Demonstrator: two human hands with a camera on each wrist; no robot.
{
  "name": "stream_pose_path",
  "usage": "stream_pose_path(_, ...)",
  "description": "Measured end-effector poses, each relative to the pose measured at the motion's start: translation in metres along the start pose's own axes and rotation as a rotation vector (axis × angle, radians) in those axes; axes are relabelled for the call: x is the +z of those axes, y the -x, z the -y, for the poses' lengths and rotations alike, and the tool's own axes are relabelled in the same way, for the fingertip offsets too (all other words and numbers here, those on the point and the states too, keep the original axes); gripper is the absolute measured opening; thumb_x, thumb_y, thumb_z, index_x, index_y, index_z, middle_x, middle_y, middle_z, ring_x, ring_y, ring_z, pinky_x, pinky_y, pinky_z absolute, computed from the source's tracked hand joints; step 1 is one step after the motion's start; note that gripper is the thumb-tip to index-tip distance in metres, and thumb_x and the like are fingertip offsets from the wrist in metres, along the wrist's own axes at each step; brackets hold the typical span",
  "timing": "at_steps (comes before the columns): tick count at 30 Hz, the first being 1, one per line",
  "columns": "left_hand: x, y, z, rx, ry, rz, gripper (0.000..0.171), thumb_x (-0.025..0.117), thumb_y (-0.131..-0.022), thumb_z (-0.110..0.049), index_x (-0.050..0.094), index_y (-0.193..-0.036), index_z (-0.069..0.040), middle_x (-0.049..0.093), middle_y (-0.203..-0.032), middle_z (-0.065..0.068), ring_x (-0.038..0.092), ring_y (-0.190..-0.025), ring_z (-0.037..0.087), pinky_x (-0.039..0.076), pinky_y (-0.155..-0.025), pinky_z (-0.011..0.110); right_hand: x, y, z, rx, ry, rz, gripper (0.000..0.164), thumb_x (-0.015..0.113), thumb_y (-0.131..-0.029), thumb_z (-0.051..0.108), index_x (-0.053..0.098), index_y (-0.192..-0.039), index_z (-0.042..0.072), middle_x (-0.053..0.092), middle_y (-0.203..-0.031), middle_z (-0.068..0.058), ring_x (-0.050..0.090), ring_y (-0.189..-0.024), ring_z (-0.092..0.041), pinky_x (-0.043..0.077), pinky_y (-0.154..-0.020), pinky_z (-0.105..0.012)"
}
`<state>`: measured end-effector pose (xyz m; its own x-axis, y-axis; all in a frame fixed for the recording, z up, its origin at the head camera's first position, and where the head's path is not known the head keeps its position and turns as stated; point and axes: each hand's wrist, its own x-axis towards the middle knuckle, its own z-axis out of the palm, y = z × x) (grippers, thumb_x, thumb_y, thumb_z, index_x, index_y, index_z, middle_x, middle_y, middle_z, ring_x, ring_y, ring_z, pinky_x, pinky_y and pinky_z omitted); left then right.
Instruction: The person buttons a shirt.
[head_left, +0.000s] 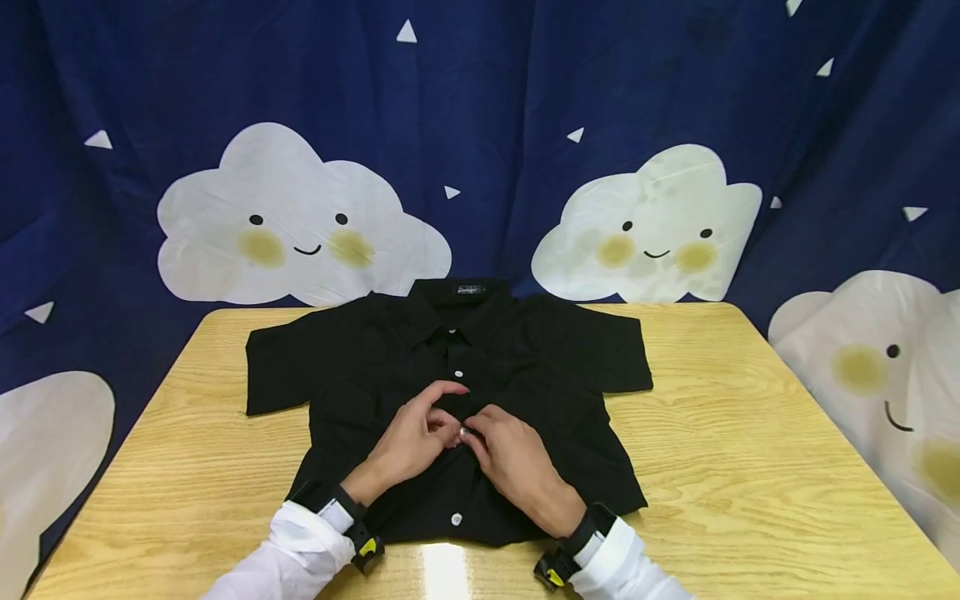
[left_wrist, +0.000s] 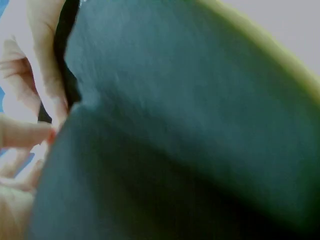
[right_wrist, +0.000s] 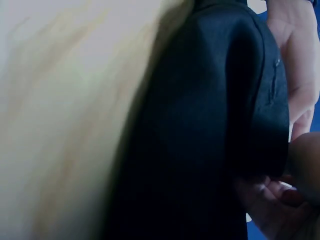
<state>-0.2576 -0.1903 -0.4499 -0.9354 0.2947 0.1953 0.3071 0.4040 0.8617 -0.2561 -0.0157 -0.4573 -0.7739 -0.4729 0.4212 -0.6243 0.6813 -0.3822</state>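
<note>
A black short-sleeved shirt [head_left: 360, 358] lies face up, its collar toward the far edge. White buttons run down its front; one button [head_left: 459, 374] shows above the hands and another button [head_left: 457, 520] near the hem. At the middle of the front, my left hand [head_left: 412, 437] pinches the shirt's front edge, index finger raised apart. Touching it from the other side, my right hand [head_left: 517, 458] pinches the cloth beside a small white button [head_left: 463, 431]. Both wrist views show fingertips meeting at the lifted black cloth [left_wrist: 150, 100]; the exact grip there is partly hidden.
The shirt rests on a light wooden table [head_left: 720, 433]. Behind it hangs a dark blue curtain [head_left: 495, 100] with smiling white clouds and small triangles. Both wrists wear black straps, with white sleeves above them.
</note>
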Motion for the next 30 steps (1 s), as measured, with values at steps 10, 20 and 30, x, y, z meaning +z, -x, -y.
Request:
stream_pose_path(10, -0.016, -0.01, -0.005, 0.531, -0.739, -0.033, 0.015, 0.08, -0.076, -0.014, 0.074, -0.09, -0.016, 0.057, -0.101, 0.001, 0.048, -0.093, 0.018, 0.047, -0.075, 0.027, -0.007, 0.0, 0.0, -0.095, 0.045, -0.038, 0.008, 0.069, -0.088, 0.014, 0.07, -0.092, 0.008, 0.063, -0.09, 0.0, 0.063, -0.077, -0.013, 0.051, -0.067, -0.027)
stream_pose_path(20, -0.024, -0.015, -0.006, 0.696, -0.879, -0.052, 0.008, 0.078, -0.078, -0.017, 0.072, -0.073, -0.021, 0.055, -0.089, -0.003, 0.048, -0.088, 0.017, 0.04, -0.067, 0.032, -0.012, 0.0, 0.0, -0.059, 0.064, -0.09, 0.008, 0.07, -0.087, 0.018, 0.071, -0.09, 0.011, 0.064, -0.085, 0.002, 0.063, -0.077, -0.012, 0.051, -0.065, -0.028)
stream_pose_path(30, -0.022, -0.012, -0.001, 0.71, -0.811, -0.092, 0.01, 0.074, -0.077, -0.014, 0.072, -0.069, -0.02, 0.052, -0.075, -0.007, 0.047, -0.076, 0.015, 0.038, -0.066, 0.031, -0.008, 0.0, 0.001, -0.062, 0.094, -0.101, 0.01, 0.067, -0.09, 0.019, 0.065, -0.085, 0.011, 0.06, -0.079, 0.001, 0.06, -0.069, -0.012, 0.05, -0.059, -0.029)
